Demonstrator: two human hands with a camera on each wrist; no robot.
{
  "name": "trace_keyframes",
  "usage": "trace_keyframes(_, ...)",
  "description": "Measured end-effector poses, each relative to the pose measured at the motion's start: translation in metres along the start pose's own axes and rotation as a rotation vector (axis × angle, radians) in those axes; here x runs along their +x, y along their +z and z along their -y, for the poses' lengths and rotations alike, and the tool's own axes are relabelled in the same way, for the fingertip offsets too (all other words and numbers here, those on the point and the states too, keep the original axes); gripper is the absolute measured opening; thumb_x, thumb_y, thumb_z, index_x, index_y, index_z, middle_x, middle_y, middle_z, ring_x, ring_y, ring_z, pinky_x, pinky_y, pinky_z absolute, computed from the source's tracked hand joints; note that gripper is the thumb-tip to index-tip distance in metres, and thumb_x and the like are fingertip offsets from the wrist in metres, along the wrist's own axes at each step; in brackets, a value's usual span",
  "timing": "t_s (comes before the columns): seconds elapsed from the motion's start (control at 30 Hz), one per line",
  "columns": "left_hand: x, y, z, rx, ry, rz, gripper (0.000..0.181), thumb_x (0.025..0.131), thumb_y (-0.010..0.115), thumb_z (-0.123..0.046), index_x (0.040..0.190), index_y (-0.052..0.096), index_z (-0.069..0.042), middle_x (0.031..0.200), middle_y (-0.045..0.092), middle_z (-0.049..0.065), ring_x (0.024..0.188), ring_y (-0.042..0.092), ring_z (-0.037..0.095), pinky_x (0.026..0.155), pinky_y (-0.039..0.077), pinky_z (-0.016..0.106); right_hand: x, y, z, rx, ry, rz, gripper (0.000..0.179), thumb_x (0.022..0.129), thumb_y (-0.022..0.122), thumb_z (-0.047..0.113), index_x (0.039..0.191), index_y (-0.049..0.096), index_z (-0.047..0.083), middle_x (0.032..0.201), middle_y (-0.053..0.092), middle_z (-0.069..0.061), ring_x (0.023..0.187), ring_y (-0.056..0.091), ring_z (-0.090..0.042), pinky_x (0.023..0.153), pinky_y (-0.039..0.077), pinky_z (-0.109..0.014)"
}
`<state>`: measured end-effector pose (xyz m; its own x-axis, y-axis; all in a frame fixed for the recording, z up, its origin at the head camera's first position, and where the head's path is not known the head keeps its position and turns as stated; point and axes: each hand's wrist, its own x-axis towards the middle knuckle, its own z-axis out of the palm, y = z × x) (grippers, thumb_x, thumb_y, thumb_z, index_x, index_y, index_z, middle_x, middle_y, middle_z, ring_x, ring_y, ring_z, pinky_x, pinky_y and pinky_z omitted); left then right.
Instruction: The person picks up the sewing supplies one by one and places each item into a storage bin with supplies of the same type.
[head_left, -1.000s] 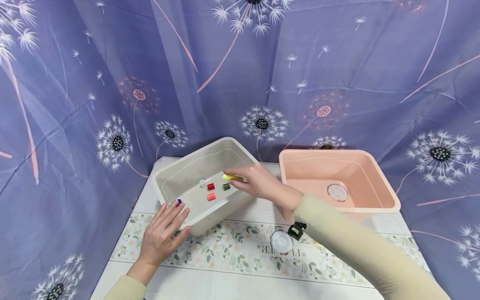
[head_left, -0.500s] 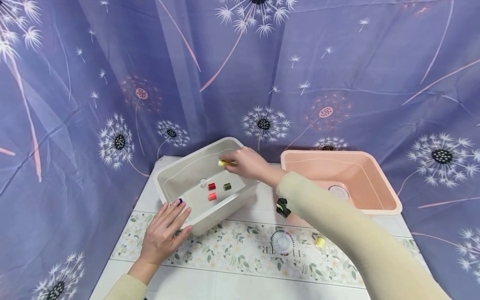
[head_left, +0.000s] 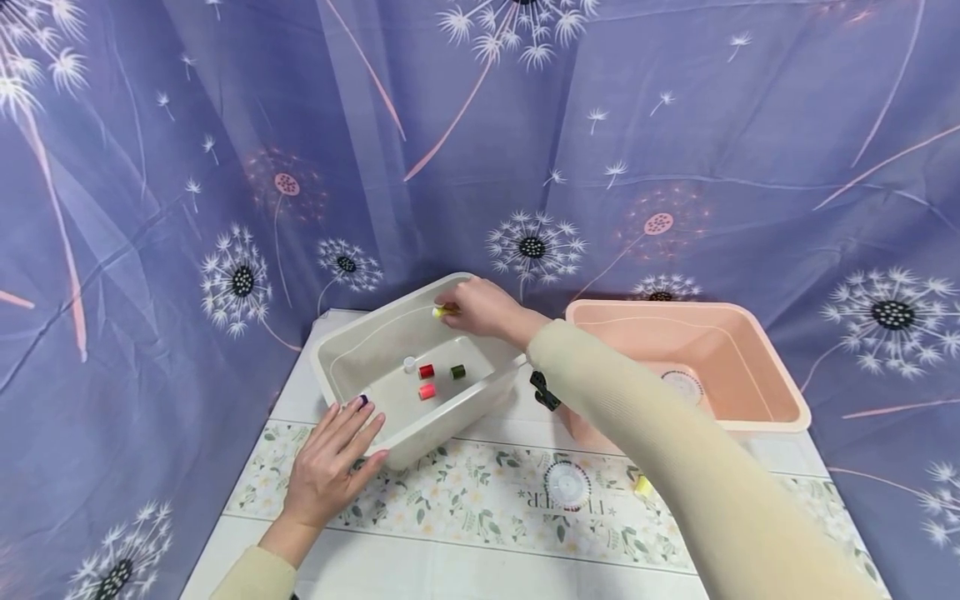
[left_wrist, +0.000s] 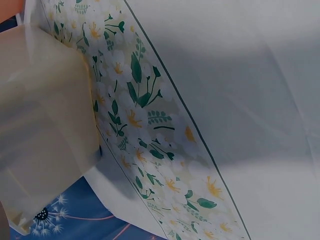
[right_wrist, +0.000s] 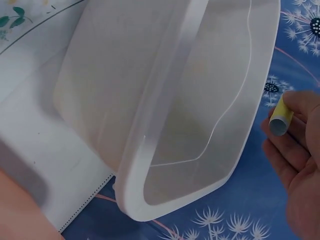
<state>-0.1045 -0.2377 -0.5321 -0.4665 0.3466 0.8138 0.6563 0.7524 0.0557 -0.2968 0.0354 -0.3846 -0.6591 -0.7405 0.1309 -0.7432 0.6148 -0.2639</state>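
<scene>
My right hand pinches a yellow thread spool between thumb and fingers, over the far right part of the grey bin. The right wrist view shows the spool's hollow end. With its fingers extended, my left hand rests on the bin's near left rim. Beside its fingertips, partly hidden, lies a purple spool. Inside the bin are also a white spool, a red spool, a coral-pink spool and a dark green spool. The left wrist view does not show the left fingers.
To the right stands a peach bin with a round pin wheel inside. On the flowered table cover lie another pin wheel and a yellow spool, partly covered by the right sleeve. A patterned curtain hangs behind.
The right hand has risen from near the green spool towards the grey bin's far rim, carrying the yellow spool. The left hand stays on the rim.
</scene>
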Motion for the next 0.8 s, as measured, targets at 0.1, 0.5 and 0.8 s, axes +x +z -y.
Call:
trace_keyframes(0.1,0.000,0.001,0.001,0.002,0.007,-0.003,0.054,0.111,0.052,-0.052,0.127,0.079,-0.007,0.131,0.075,0.017,0.119,0.072,0.042,0.122,0.047,0.050,0.004,0.001,-0.001,-0.001,0.011,-0.001,0.031,0.100,0.069,0.010,0.076,0.050,0.016,0.066,0.044,0.005,0.064,0.041,-0.013,0.059,0.030,-0.027)
trace_keyframes(0.5,0.000,0.001,0.000,-0.002,0.000,0.000,0.054,0.111,0.053,-0.052,0.127,0.079,-0.007,0.131,0.075,0.017,0.121,0.071,0.040,0.123,0.045,0.049,0.015,0.010,0.003,-0.013,0.057,0.040,0.017,0.102,0.071,0.016,0.088,0.068,0.007,0.078,0.071,-0.004,0.074,0.065,-0.019,0.074,0.054,-0.032)
trace_keyframes(0.8,0.000,0.001,0.001,-0.003,-0.001,0.004,0.055,0.111,0.052,-0.052,0.127,0.078,-0.007,0.131,0.075,0.017,0.122,0.071,0.041,0.123,0.045,0.050,0.013,0.016,0.000,-0.025,0.117,0.108,0.033,0.103,0.071,0.021,0.130,0.074,0.002,0.115,0.081,-0.010,0.112,0.077,-0.024,0.104,0.060,-0.036)
